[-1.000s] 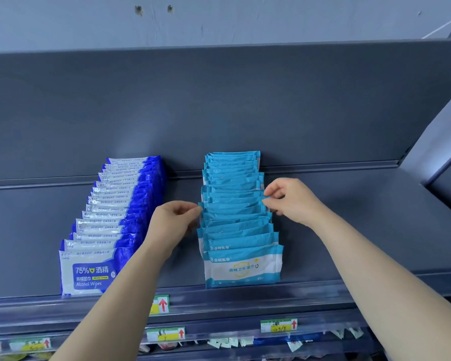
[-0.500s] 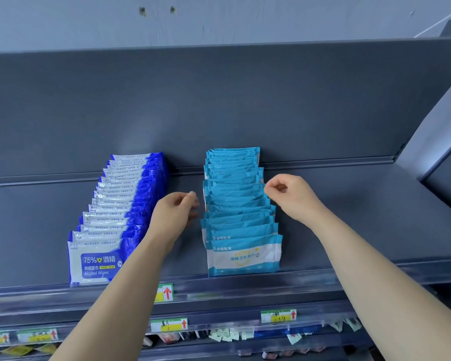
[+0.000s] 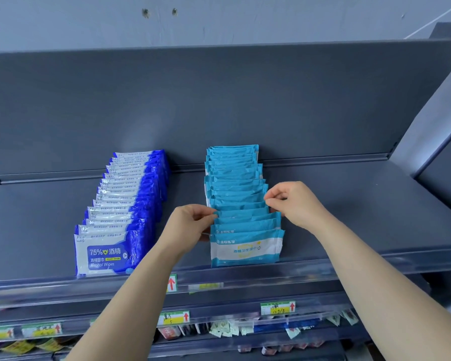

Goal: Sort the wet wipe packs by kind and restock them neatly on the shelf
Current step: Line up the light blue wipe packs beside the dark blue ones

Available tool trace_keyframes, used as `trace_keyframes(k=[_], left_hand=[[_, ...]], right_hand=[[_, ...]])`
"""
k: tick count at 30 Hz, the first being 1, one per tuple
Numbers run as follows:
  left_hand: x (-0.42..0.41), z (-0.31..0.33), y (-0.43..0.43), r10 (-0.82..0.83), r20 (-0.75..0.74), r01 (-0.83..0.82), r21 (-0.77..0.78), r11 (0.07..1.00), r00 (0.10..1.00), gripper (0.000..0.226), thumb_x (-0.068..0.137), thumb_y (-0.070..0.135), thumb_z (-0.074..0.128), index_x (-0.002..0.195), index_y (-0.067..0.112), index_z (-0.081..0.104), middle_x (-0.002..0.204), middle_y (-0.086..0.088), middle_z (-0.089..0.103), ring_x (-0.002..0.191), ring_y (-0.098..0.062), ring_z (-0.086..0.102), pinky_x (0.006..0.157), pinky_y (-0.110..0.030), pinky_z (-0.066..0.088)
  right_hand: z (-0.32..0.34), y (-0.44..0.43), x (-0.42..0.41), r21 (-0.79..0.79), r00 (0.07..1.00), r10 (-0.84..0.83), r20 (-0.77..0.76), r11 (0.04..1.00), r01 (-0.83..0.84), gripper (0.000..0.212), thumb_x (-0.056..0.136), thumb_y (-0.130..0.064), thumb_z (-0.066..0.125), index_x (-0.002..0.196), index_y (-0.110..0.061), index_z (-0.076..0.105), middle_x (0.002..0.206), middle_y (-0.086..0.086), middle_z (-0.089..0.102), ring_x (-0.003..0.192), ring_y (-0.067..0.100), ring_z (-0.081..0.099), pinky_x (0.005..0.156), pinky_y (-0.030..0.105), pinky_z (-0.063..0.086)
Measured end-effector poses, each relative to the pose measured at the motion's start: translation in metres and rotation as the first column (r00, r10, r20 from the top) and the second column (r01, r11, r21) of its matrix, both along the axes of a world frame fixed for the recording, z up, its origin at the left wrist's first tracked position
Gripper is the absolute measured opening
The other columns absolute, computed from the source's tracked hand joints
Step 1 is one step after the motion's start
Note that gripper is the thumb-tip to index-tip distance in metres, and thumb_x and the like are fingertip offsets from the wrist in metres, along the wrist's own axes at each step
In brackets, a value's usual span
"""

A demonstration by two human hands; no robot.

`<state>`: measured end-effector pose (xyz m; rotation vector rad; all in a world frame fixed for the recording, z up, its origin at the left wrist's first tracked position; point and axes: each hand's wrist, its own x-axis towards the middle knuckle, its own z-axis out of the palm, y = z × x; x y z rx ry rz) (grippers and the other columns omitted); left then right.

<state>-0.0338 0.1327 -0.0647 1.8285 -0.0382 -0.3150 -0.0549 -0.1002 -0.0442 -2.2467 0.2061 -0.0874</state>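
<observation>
Two rows of wet wipe packs stand on the dark grey shelf (image 3: 362, 209). The left row is dark blue and white alcohol wipe packs (image 3: 120, 220), several deep. The right row is light blue packs (image 3: 240, 199), also several deep. My left hand (image 3: 188, 225) pinches the left edge of a light blue pack near the row's front. My right hand (image 3: 294, 201) pinches the right edge of a pack in the same row, a little farther back. Both hands flank the light blue row.
A clear plastic rail (image 3: 245, 277) runs along the shelf's front edge with price tags (image 3: 277, 307) below it. Lower shelves hold small sachets (image 3: 227, 328). The shelf's back panel (image 3: 219, 100) rises behind the rows. Bare shelf lies right of the light blue row.
My left hand has moved right from beside the row and now pinches a light blue pack's edge. My right hand stays at the right edge of the row.
</observation>
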Motion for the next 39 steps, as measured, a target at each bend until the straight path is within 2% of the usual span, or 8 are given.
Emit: trace_keyframes(k=[4,7,10,14,20,25,33,39], left_hand=[[-0.003,0.003,-0.009,0.005,0.029,-0.006,0.047,0.999,1.0,0.009,0.093,0.014,0.061,0.089,0.012,0.068,0.085,-0.003,0.074,0.065,-0.009,0.068,0.053,-0.02,0.053],[-0.007,-0.002,0.002,0.108,0.153,-0.116,0.044,0.992,0.982,0.015,0.092,0.034,0.06,0.094,0.02,0.066,0.092,0.002,0.073,0.082,-0.015,0.069,0.077,-0.039,0.059],[-0.025,-0.007,0.015,0.015,0.207,0.009,-0.112,0.994,0.978,0.06,0.07,0.065,0.061,0.121,0.034,0.054,0.117,0.018,0.061,0.11,-0.001,0.059,0.095,-0.028,0.049],[-0.03,-0.026,0.011,-0.221,0.153,0.196,0.164,0.967,0.963,0.123,0.053,0.065,0.081,0.151,0.034,0.014,0.145,0.021,0.033,0.131,0.003,0.037,0.109,-0.029,0.036],[-0.022,-0.019,-0.001,-0.265,0.157,0.238,0.173,0.956,0.951,0.05,0.092,0.029,0.064,0.135,0.038,0.04,0.111,0.027,0.063,0.092,0.017,0.06,0.071,-0.001,0.044],[-0.026,-0.019,0.01,-0.317,0.072,0.306,0.124,0.944,0.946,0.042,0.095,0.033,0.058,0.132,0.042,0.041,0.118,0.026,0.063,0.107,0.004,0.061,0.096,-0.023,0.048],[0.031,-0.007,-0.009,0.073,0.012,-0.074,0.023,0.997,0.997,0.082,0.092,0.054,0.049,0.155,0.017,0.011,0.157,0.005,0.027,0.141,-0.014,0.031,0.113,-0.032,0.026],[0.104,-0.029,-0.022,0.11,-0.202,-0.15,-0.194,0.969,0.973,0.084,0.068,0.074,0.05,0.137,0.027,0.047,0.142,0.005,0.051,0.119,-0.018,0.058,0.104,-0.046,0.044]], right_hand=[[-0.003,0.0,-0.003,-0.017,1.0,-0.016,0.005,1.0,0.016,0.01,0.092,-0.015,0.061,0.098,-0.019,0.066,0.097,-0.003,0.069,0.082,0.007,0.067,0.069,0.018,0.05],[0.002,-0.002,-0.016,0.058,0.999,-0.032,0.028,0.998,0.03,0.02,0.091,-0.032,0.062,0.109,-0.023,0.058,0.107,-0.007,0.062,0.095,0.008,0.064,0.074,0.021,0.05],[0.004,-0.003,-0.036,0.182,0.987,0.144,-0.071,0.975,-0.129,0.075,0.073,-0.05,0.075,0.136,-0.035,0.038,0.138,-0.012,0.04,0.124,0.005,0.045,0.099,0.03,0.044],[-0.016,-0.004,-0.044,0.046,0.952,0.216,-0.218,0.976,-0.211,0.122,0.065,-0.044,0.084,0.15,-0.04,-0.003,0.158,-0.013,0.013,0.143,0.011,0.023,0.116,0.041,0.026],[-0.028,0.005,-0.027,0.156,0.96,0.233,-0.153,0.965,-0.21,0.076,0.081,-0.037,0.074,0.144,-0.036,0.032,0.138,-0.02,0.05,0.124,0.0,0.048,0.11,0.035,0.038],[-0.034,0.0,-0.027,0.186,0.932,0.305,-0.195,0.945,-0.271,0.088,0.074,-0.062,0.069,0.146,-0.042,0.023,0.142,-0.024,0.045,0.129,0.001,0.044,0.112,0.039,0.035],[-0.011,0.003,0.022,0.396,0.989,0.064,-0.13,0.918,-0.008,0.081,0.092,-0.062,0.039,0.154,-0.023,0.005,0.16,-0.009,0.009,0.146,0.012,0.017,0.116,0.034,0.017],[-0.013,0.007,0.074,0.518,0.979,0.073,-0.19,0.855,0.037,0.059,0.101,-0.043,0.036,0.153,-0.024,0.015,0.154,-0.007,0.028,0.139,0.018,0.034,0.111,0.036,0.028]])
